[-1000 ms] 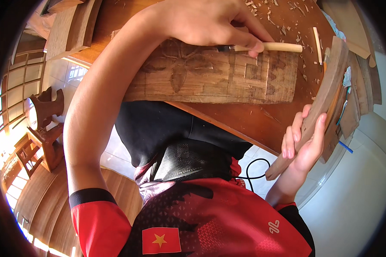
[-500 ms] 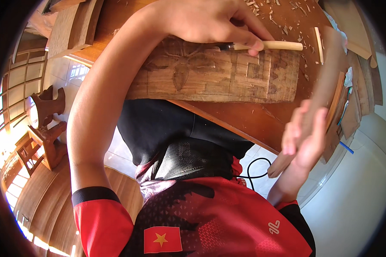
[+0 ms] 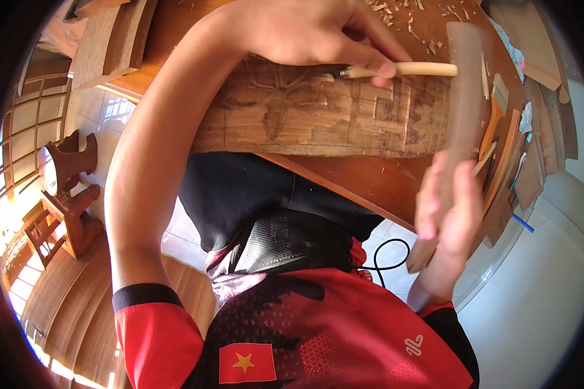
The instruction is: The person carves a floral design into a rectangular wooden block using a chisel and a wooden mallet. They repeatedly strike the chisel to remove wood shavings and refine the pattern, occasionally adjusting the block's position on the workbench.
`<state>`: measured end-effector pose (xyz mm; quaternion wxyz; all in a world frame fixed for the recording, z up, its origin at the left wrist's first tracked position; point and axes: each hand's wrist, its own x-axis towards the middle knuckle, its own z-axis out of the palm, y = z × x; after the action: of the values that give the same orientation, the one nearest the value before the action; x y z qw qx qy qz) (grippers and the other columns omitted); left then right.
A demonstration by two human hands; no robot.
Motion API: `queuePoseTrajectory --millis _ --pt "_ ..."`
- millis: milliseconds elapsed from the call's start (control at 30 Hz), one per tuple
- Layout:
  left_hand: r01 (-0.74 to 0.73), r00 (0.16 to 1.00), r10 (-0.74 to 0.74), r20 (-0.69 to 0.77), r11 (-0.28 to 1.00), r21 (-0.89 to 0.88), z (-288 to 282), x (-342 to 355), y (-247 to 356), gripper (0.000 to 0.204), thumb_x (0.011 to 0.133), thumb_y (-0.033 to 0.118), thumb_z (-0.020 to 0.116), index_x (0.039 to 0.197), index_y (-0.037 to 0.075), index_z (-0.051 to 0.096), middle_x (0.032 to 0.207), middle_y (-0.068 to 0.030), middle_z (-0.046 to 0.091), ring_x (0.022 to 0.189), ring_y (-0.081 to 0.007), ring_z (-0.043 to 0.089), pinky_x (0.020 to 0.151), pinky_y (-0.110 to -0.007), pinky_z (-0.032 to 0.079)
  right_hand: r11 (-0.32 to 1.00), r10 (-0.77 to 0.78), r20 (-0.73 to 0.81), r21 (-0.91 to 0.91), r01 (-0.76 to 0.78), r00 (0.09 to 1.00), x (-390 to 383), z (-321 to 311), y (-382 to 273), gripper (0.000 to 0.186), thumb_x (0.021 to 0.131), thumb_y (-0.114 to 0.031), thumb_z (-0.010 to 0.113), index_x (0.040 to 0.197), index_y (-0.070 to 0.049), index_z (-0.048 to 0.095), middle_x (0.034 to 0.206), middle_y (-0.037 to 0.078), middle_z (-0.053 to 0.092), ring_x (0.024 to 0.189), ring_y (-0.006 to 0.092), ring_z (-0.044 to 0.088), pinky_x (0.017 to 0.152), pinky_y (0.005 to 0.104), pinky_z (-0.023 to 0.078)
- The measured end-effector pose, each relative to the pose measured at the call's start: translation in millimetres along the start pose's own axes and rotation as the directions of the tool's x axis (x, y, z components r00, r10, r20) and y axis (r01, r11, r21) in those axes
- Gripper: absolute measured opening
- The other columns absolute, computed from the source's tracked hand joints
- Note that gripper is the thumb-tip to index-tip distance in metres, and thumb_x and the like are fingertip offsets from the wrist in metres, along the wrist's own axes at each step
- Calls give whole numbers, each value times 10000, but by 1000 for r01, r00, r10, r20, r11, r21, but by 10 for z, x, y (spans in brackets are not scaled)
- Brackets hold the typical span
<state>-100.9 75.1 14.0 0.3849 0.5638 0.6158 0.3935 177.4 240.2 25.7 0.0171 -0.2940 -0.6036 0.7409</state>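
My left hand (image 3: pixel 324 39) pinches a chisel (image 3: pixel 428 68) with a pale wooden handle, held nearly flat over a carved wooden board (image 3: pixel 292 120) with its dark tip low on the board's upper part. The board has a petal-shaped relief and squared cuts. My right hand (image 3: pixel 454 217) grips a long wooden bar (image 3: pixel 464 107), blurred by motion, whose upper part is upright at the end of the chisel's handle. Whether the two touch is unclear.
The wooden table (image 3: pixel 396 188) holds scattered shavings (image 3: pixel 428 42), a brush (image 3: pixel 490 120) and wooden strips at the right. Thick planks (image 3: pixel 107 42) lie at the upper left. A wooden chair (image 3: pixel 71 217) stands on the left, and a black cable (image 3: pixel 386 243) hangs below the table.
The bar in my right hand has swung leftward from the table's right side to the end of the chisel's handle. My left hand keeps the chisel in nearly the same place.
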Motion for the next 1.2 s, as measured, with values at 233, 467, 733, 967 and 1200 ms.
queuePoseTrajectory --millis 233,467,733,967,1200 --pt "-29 999 29 32 999 -20 -5 -18 -104 419 1022 307 646 1327 22 687 1222 -160 749 1041 -275 719 933 -376 564 986 66 3 -156 -64 998 10 11 20 498 1124 -523 296 1122 -62 488 612 11 424 308 121 369 259 269 354" --pt "-101 980 115 160 991 -93 -210 -64 79 399 1048 304 600 1327 34 690 1211 -163 749 1065 -255 713 943 -386 561 997 71 -36 41 -70 997 27 -27 51 530 1119 -504 333 1110 -14 536 607 42 463 326 140 400 282 287 362" --pt "-190 982 190 -14 982 3 32 -38 -210 381 1038 280 612 1324 42 696 1156 -131 765 936 -233 714 886 -401 573 993 94 3 -76 -93 996 16 15 51 518 1126 -505 310 1126 -31 520 614 24 456 321 121 383 274 274 353" --pt "-37 998 39 59 999 -22 -15 -35 -28 366 1030 262 622 1321 54 702 1127 -102 777 965 -224 709 896 -379 553 992 79 15 -96 -77 997 3 82 88 529 1125 -525 284 1114 -46 508 612 16 438 309 109 359 261 258 345" --pt "-60 997 62 50 998 -32 -18 -80 -94 396 1028 300 631 1344 67 691 1136 -121 772 979 -223 703 902 -384 548 993 93 -1 -74 -93 996 -9 47 113 519 1114 -539 326 1120 -51 505 608 17 453 310 112 366 259 272 334"
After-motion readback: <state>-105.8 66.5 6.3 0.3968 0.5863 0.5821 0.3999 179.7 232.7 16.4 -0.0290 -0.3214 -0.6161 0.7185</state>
